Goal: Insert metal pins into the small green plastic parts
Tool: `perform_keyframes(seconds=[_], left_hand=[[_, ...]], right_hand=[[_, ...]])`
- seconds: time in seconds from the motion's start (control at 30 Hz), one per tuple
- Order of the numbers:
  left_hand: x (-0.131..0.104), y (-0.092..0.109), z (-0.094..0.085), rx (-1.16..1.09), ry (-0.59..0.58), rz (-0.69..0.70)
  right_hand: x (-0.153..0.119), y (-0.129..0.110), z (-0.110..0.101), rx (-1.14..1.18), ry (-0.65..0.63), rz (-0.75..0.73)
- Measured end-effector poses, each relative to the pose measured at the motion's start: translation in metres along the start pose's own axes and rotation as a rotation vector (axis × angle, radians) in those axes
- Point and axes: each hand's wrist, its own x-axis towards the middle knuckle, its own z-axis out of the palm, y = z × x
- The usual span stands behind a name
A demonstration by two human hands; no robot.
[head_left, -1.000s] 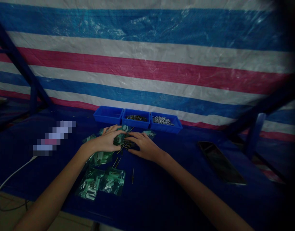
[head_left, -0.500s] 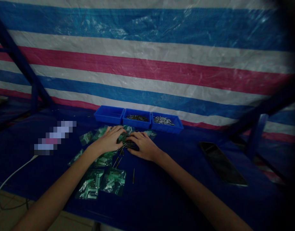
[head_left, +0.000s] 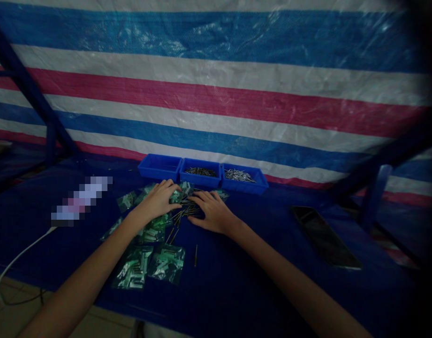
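Observation:
My left hand (head_left: 160, 199) rests over green-tinted plastic packets, its fingers apart, with the thumb near a loose pile of thin metal pins (head_left: 182, 213). On the other side of the pile lies my right hand (head_left: 214, 211), fingers spread, fingertips touching its right edge. Several packets, such as one at the front (head_left: 167, 263), lie left of and below the pins. A single pin (head_left: 196, 256) lies apart on the blue table. Neither hand visibly holds anything.
Behind the hands stand three blue bins: the left bin (head_left: 161, 166) looks bare, the middle bin (head_left: 200, 180) has dark pins, the right bin (head_left: 246, 188) silvery ones. A phone (head_left: 326, 237) lies right. A white cable (head_left: 24, 256) runs left. Striped sheeting (head_left: 216, 94) hangs behind.
My left hand has shifted slightly up and left, away from the pins, and its thumb and fingers are wider apart. My right hand has barely moved.

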Motion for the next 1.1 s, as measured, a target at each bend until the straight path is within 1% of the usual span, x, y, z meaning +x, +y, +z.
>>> perform_keyframes(seconds=[0.07,0.2,0.3,0.4,0.5,0.57,0.63,0.77,0.87,0.97,1.03,1.1], left_hand=[[0.002,-0.004,-0.001,-0.043,0.045,0.019],[0.003,-0.011,-0.008,-0.107,0.17,0.006],[0.003,-0.012,-0.013,-0.111,0.248,0.025],[0.005,-0.013,-0.011,-0.083,0.277,0.073],[0.006,-0.012,-0.008,-0.047,0.262,0.107],[0.005,-0.01,-0.008,-0.029,0.253,0.11],[0.004,-0.007,-0.011,-0.018,0.242,0.102],[0.001,0.001,-0.018,0.015,0.196,0.065],[-0.001,0.006,-0.022,0.03,0.127,0.049],[-0.003,0.012,-0.024,0.035,0.075,0.045],[-0.005,0.015,-0.024,0.054,0.075,0.025],[-0.006,0.017,-0.023,0.087,0.07,0.002]], right_hand=[[0.0,0.0,0.002,-0.006,-0.012,0.025],[0.002,-0.004,0.003,-0.004,-0.006,0.04],[0.004,-0.012,0.003,0.016,0.022,0.014],[0.007,-0.021,0.006,0.041,0.029,-0.049],[0.009,-0.025,0.013,0.069,0.0,-0.115],[0.008,-0.025,0.016,0.085,-0.04,-0.126],[0.008,-0.023,0.015,0.1,-0.073,-0.12],[0.009,-0.015,-0.002,0.112,-0.081,-0.107],[0.011,-0.006,-0.014,0.141,-0.079,-0.093],[0.013,0.005,-0.018,0.13,-0.026,-0.017],[0.012,0.012,-0.015,0.089,0.018,0.067],[0.011,0.016,-0.01,0.061,0.028,0.126]])
